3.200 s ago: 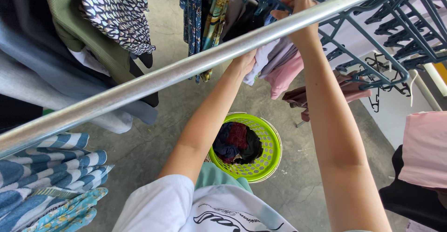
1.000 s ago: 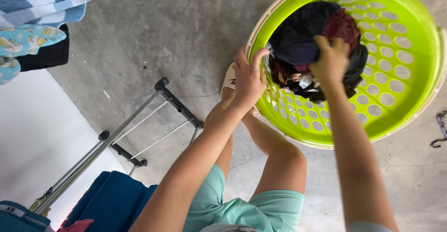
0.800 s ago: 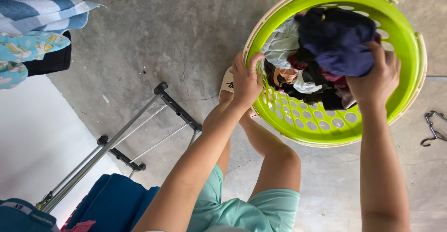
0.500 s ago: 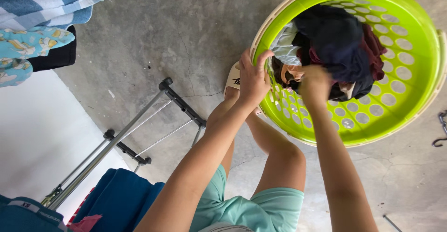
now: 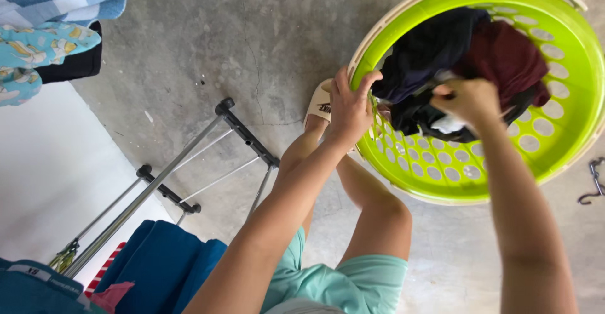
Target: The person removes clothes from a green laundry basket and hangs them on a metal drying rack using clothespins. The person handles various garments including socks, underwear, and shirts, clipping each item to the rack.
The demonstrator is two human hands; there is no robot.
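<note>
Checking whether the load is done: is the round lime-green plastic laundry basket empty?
No, the round lime-green plastic laundry basket holds a heap of dark clothes.

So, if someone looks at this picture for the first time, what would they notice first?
Most likely the bright lime-green round plastic laundry basket at the upper right, on the grey concrete floor. Inside it lies a heap of dark navy and maroon clothes; the right hand grips into the heap, while the left hand holds the basket's rim. At lower left stands the foot of a metal drying rack.
</note>
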